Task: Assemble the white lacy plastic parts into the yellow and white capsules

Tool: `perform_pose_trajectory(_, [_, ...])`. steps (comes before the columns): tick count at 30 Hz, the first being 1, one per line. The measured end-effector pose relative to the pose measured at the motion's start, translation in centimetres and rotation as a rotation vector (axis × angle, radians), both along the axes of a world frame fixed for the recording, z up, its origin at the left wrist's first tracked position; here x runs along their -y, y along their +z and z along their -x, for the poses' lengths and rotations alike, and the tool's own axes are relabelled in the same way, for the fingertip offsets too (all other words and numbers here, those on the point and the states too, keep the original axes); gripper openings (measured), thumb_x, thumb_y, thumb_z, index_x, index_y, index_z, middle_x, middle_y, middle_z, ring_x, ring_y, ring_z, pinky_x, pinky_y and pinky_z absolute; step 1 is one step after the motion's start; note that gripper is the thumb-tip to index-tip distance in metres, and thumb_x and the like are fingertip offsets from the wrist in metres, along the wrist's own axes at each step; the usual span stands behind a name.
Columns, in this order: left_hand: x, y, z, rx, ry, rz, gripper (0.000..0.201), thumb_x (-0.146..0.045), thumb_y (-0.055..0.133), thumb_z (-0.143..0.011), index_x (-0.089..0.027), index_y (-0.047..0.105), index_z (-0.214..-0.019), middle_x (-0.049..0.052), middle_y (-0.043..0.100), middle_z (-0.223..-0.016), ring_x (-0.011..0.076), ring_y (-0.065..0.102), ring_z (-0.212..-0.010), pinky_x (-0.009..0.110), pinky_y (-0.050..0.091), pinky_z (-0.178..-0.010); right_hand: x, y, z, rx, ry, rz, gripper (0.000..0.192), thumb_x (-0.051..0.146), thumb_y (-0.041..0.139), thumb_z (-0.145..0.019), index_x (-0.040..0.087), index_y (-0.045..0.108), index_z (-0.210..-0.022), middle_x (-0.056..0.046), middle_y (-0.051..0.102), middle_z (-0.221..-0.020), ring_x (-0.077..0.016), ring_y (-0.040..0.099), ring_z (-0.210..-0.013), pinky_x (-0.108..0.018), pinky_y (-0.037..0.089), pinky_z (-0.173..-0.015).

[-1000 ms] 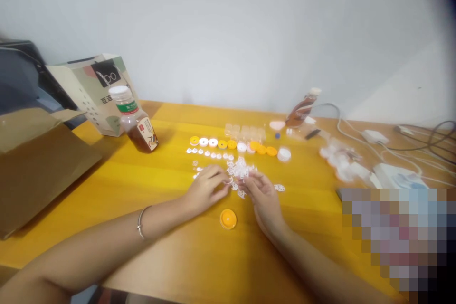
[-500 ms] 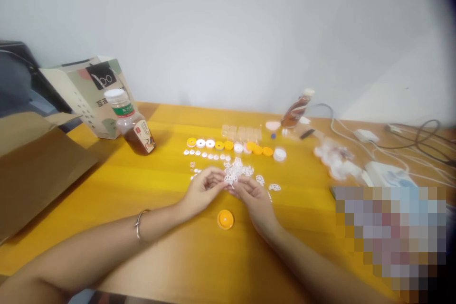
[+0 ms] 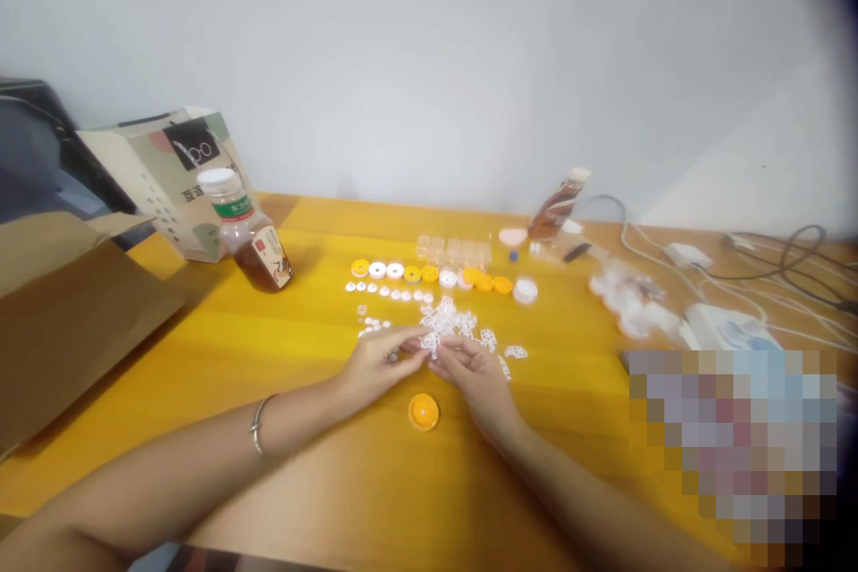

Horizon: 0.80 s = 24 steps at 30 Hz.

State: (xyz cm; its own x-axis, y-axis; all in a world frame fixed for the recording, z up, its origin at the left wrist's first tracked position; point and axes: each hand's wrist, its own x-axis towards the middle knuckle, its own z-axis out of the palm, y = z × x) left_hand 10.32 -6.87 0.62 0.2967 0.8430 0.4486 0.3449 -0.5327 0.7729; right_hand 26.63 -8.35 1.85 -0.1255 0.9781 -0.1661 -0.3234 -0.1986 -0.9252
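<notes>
**Small white lattice-cut plastic piece pinched between both hands**

The small white lattice-cut plastic piece (image 3: 431, 342) sits between my two sets of fingertips, just above the yellow wooden table (image 3: 322, 465) and at the near edge of the loose pile of matching white plastic pieces (image 3: 448, 320). My left hand (image 3: 375, 364) has thumb and forefinger closed on its left side; my right hand (image 3: 475, 373) meets it from the right, fingers curled in and touching it, though I cannot tell how firmly that side grips. A thin metal bracelet (image 3: 256, 425) rings my left wrist.

Just below the hands lies a single round orange plastic cap (image 3: 424, 412), apart from both. Beyond the pile runs a row of orange and white round caps (image 3: 435, 275), with a line of tiny white discs (image 3: 392, 291) before it. Further left stands a clear bottle of brown liquid with a white lid (image 3: 247, 231), beside a printed paper carton (image 3: 175, 172).
</notes>
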Motion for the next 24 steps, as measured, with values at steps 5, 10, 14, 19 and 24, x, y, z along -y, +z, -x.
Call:
perform_pose_trajectory(5, [-0.48,-0.42,0.27,-0.032,-0.012,-0.112,0.028,-0.024,0.059,-0.078,-0.019,0.061,-0.106,0.004,0.069,-0.084,0.0121,0.064,-0.072,0.022,0.052,-0.065,0.08,-0.09,0.03,-0.018,0.0,0.007,0.026,0.036,0.077,-0.058,0.02,0.067,-0.075,0.002,0.07,-0.067,-0.0126,0.065,-0.071,-0.03,0.051,-0.081])
perform_pose_trajectory(10, [-0.64,-0.44,0.32,-0.066,-0.021,-0.199,0.03,-0.025,0.059,-0.079,-0.019,0.06,-0.108,0.003,0.068,-0.081,0.0111,0.063,-0.07,0.021,0.051,-0.064,0.23,-0.1,-0.02,-0.002,0.018,0.002,0.025,0.036,0.075,-0.061,0.02,0.068,-0.079,0.0,0.071,-0.075,-0.0139,0.065,-0.077,-0.032,0.05,-0.084])
perform_pose_trajectory(14, [-0.83,-0.58,0.41,-0.103,-0.042,-0.25,0.03,-0.024,0.057,-0.08,-0.021,0.059,-0.11,0.003,0.068,-0.081,0.0112,0.062,-0.07,0.023,0.05,-0.065,0.23,-0.05,-0.08,0.007,0.043,-0.013,0.026,0.036,0.073,-0.063,0.021,0.068,-0.083,-0.002,0.071,-0.08,-0.016,0.065,-0.081,-0.034,0.049,-0.086])
perform_pose_trajectory(19, [-0.94,-0.88,0.49,-0.105,-0.031,-0.228,0.03,-0.024,0.057,-0.081,-0.02,0.058,-0.111,0.003,0.067,-0.082,0.0112,0.061,-0.071,0.023,0.05,-0.066,0.22,-0.03,-0.02,0.036,0.022,-0.016,0.025,0.035,0.074,-0.063,0.019,0.067,-0.081,-0.002,0.072,-0.078,-0.0173,0.066,-0.08,-0.036,0.049,-0.086])
perform_pose_trajectory(24, [-0.59,-0.34,0.3,-0.091,-0.034,-0.208,0.029,-0.026,0.056,-0.08,-0.019,0.059,-0.108,0.004,0.067,-0.08,0.0115,0.061,-0.07,0.023,0.05,-0.065,0.29,0.12,0.03,0.057,0.013,-0.01,0.023,0.035,0.075,-0.061,0.019,0.066,-0.075,-0.001,0.071,-0.073,-0.017,0.066,-0.079,-0.034,0.05,-0.084])
